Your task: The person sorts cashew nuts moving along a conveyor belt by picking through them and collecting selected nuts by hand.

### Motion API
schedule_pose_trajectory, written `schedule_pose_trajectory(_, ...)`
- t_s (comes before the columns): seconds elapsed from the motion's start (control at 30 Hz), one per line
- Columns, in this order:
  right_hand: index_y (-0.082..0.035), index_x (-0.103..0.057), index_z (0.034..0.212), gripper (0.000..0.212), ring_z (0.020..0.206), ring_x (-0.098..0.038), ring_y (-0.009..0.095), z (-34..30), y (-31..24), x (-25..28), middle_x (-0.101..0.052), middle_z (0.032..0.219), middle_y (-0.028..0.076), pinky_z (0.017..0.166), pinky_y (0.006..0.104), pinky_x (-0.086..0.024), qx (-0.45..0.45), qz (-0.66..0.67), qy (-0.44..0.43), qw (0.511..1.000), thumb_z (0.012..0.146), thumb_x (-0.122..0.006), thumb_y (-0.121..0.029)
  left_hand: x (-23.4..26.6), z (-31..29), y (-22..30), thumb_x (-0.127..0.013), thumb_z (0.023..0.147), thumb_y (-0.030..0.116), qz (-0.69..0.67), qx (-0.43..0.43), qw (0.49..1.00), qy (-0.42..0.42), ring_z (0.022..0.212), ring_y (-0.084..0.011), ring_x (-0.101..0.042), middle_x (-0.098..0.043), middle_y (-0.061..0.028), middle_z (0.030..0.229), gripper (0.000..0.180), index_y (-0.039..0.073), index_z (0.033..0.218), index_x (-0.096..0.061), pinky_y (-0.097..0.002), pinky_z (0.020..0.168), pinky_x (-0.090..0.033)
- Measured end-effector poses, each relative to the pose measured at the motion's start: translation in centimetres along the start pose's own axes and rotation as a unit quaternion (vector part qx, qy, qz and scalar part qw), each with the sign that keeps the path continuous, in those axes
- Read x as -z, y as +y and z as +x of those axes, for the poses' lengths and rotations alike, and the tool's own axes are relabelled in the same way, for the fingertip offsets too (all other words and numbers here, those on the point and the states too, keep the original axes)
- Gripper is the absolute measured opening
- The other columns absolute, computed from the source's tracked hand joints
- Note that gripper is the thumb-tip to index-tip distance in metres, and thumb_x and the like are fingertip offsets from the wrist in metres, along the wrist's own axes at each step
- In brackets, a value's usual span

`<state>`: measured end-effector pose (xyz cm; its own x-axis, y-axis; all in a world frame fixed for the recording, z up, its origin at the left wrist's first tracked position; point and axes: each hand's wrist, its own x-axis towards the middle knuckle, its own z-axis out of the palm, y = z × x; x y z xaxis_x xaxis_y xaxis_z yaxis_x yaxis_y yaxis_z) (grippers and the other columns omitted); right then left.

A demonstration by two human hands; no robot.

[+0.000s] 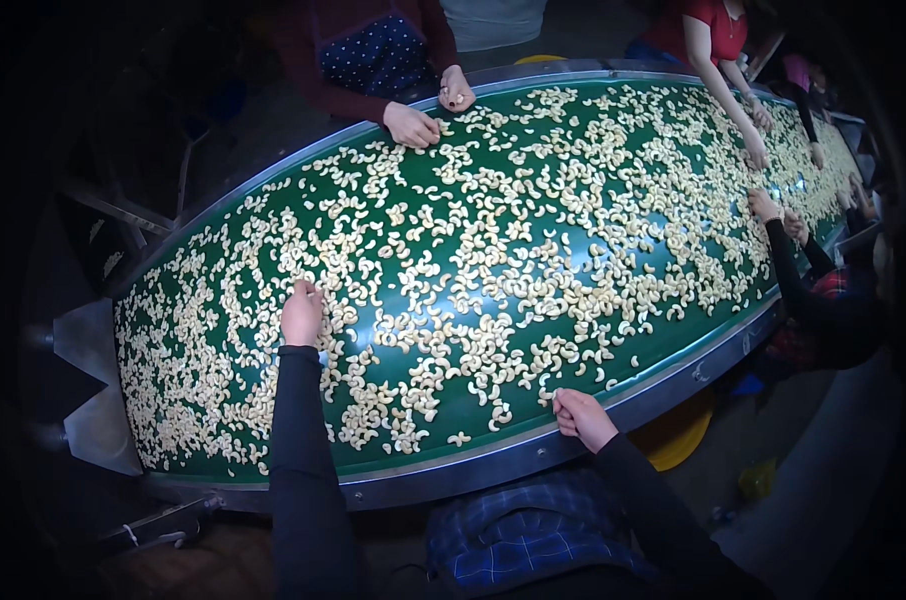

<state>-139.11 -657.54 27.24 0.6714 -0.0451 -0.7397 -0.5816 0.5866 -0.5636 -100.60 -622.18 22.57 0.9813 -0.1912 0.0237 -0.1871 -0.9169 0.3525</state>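
Well, left hand: its fingers bend downward and draw together among the nuts; from where I stand, I cannot tell whether they pinch one.
Right hand: curled near the belt's close edge, a pale bit at its fingertips, though I can't say it is gripped.
Pale cream, curved cashew nuts: scattered all over the belt, thickest at its left end.
Long green belt: edged by a grey metal rail.
Across: a co-worker in a dark-blue dotted apron, both hands over the far edge.
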Motion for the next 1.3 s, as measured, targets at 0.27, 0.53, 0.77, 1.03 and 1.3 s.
schedule_pose_trajectory(0.27,-0.007,-0.053,0.086,0.028,0.05,-0.032,0.003,0.4,-0.9,2.5,-0.037,0.067,-0.006,0.046,0.0199,-0.026,0.0,-0.024,0.007,1.0,0.103,-0.046,-0.029,-0.1,-4.7,3.5,-0.055,0.096,0.027,-0.24,0.041,0.969,-0.038,0.053,-0.0173,-0.056,-0.062,-0.0063,0.068,0.023,0.005,0.093,-0.057,-0.029,0.047,-0.042)
schedule_pose_trajectory(0.53,-0.003,-0.057,0.103,0.019,0.058,-0.05,0.008,-2.9,-5.4,-3.3,-0.052,0.087,0.003,0.053,0.0232,-0.042,0.216,-0.244,-0.038,0.945,0.1,-0.053,-0.021,-2.5,-22.1,24.7,-0.039,0.103,0.036,-0.701,0.286,0.541,-0.366,0.062,-0.0113,-0.053,-0.061,-0.01,0.084,0.038,0.002,0.104,-0.057,-0.0199,0.044,-0.034)
schedule_pose_trajectory(0.77,-0.003,-0.064,0.099,0.018,0.073,-0.062,0.021,3.1,-7.3,5.4,-0.061,0.089,0.011,0.067,0.0326,-0.049,0.305,-0.522,0.093,0.791,0.089,-0.064,-0.018,-7.4,-24.6,28.9,-0.041,0.104,0.025,-0.764,0.227,0.448,-0.405,0.052,-0.0089,-0.037,-0.048,-0.0021,0.07,0.028,0.003,0.092,-0.053,-0.022,0.047,-0.029)
schedule_pose_trajectory(1.03,-0.003,-0.067,0.084,0.012,0.079,-0.061,0.03,11.2,-12.6,3.7,-0.06,0.08,0.012,0.071,0.0371,-0.051,0.41,-0.528,0.199,0.716,0.079,-0.07,-0.014,-6.4,-19.8,30.1,-0.04,0.105,0.034,-0.688,0.201,0.634,-0.29,0.048,-0.0061,-0.032,-0.041,0.0024,0.06,0.042,0.009,0.073,-0.048,-0.0208,0.045,-0.024)
schedule_pose_trajectory(1.3,-0.003,-0.063,0.101,0.022,0.072,-0.059,0.007,8.5,-15.5,9.1,-0.062,0.084,0.0,0.064,0.0203,-0.047,0.145,-0.1,-0.111,0.978,0.089,-0.071,-0.02,-8.9,-19.7,32.1,-0.048,0.103,0.033,-0.638,0.239,0.698,-0.22,0.047,-0.0035,-0.034,-0.045,0.003,0.064,0.032,0.007,0.086,-0.054,-0.0184,0.043,-0.025)
